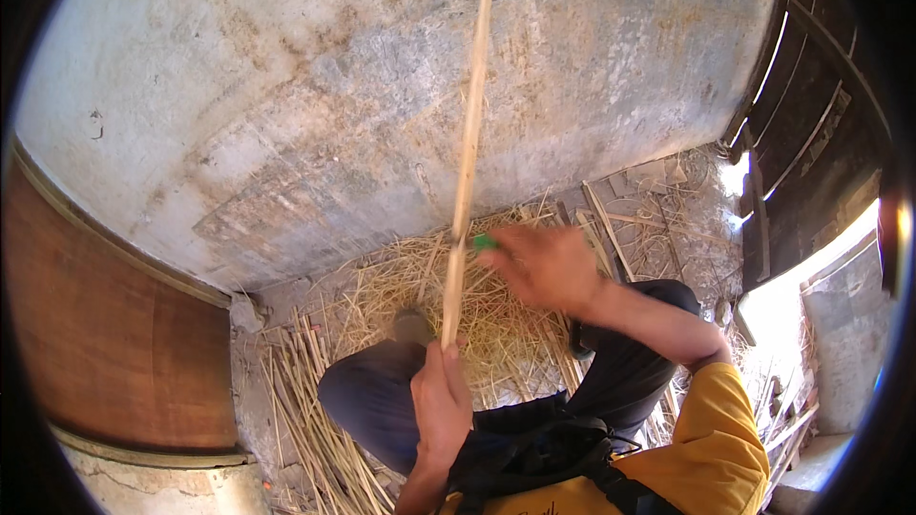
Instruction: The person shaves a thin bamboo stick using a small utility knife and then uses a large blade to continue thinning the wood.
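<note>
A long, pale strip of wood or bamboo [470, 124] stands nearly upright in front of me, leaning slightly right at its top. My left hand [442, 401] is closed around its lower end. Smeared a little by motion, my right hand [549, 265] grips a green-handled knife [484, 242]. Its short dark blade lies across the strip, above my left hand; the edge is too small to make out. Most of the handle is hidden inside the right hand's fingers.
Between my bent knees lies a heap of thin shavings [496, 348]. A bundle of long strips [310, 401] rests on the floor at left, with more sticks [606, 224] at right. A stained wall [334, 133] rises ahead; a brown wooden panel [114, 315] stands left, dark boards [811, 124] right.
</note>
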Demonstrator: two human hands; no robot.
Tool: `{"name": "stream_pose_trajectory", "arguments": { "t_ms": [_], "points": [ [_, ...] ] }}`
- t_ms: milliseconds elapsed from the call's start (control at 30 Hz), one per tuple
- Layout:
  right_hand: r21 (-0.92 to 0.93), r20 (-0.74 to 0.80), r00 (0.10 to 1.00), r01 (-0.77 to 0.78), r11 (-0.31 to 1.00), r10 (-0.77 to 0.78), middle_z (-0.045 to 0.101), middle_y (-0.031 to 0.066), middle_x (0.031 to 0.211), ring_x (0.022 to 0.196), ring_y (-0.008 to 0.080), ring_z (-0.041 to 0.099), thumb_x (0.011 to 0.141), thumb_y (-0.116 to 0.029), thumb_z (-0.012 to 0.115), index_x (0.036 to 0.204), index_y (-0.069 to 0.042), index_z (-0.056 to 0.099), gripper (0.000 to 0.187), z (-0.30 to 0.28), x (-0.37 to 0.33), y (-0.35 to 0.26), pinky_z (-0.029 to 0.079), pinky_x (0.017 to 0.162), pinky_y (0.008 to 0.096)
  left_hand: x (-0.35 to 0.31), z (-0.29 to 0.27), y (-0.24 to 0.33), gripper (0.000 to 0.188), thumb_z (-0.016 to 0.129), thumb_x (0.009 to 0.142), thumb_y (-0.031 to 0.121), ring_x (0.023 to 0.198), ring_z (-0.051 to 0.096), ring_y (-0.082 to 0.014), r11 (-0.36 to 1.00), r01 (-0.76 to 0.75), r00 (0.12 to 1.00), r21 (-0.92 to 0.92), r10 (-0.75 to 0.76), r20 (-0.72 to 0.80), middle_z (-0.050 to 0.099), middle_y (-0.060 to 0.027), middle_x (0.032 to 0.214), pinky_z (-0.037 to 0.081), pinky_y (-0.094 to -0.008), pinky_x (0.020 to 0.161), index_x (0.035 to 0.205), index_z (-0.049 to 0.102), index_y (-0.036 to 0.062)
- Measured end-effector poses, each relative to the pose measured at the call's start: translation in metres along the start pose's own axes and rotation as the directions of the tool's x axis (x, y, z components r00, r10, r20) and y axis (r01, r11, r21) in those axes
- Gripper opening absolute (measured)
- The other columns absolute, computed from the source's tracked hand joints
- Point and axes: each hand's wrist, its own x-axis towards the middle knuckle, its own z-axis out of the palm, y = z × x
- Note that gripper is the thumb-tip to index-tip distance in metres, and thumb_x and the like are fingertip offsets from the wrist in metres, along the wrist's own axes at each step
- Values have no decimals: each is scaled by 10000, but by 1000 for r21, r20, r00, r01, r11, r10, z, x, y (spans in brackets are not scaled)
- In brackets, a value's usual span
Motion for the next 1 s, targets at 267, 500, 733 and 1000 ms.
{"name": "stream_pose_trajectory", "arguments": {
  "t_ms": [267, 500, 733, 1000],
  "points": [
    [-3, -93, 959, -269, 963, 267, 665, 135, 709, 609, 354, 651, 999, -274, 692, 1051, -78, 683, 203, -14, 22, 66, 500, 565, 442, -23, 9, -29, 246, 452, 1110, 132, 522, 506, -228, 998, -63, 998, 10, 62, 25, 496, -110, 626, 402, -389, 539, 1142, 652, -9],
    [82, 44, 910, -414, 907, 412, 623, 147, 678, 590, 354, 628, 1033, -285, 655, 1074, -67, 673, 223, -6, 20, 62, 465, 562, 431, -24, 2, -39, 330, 442, 1143, 232, 550, 387, -41, 940, 179, 978, -289, -138, 158, 451, 34, 666, 324, -255, 511, 1186, 670, -3],
    [331, 135, 969, -239, 913, 205, 650, 146, 757, 629, 360, 651, 1038, -337, 641, 1101, -72, 655, 272, 4, 9, 38, 492, 588, 457, -11, 5, -47, 327, 452, 1145, 262, 530, 330, -16, 871, 191, 979, -453, -133, 158, 388, 64, 671, 308, -211, 469, 1240, 619, -3],
    [305, 125, 983, 88, 948, -132, 650, 70, 789, 642, 291, 690, 1009, -392, 664, 1089, -115, 615, 293, 17, -10, 1, 516, 502, 420, 1, 3, -29, 149, 606, 1058, 90, 677, 444, -14, 863, 138, 989, -486, -143, 28, 554, 44, 770, 330, -218, 572, 1159, 633, -16]
  ]
}}
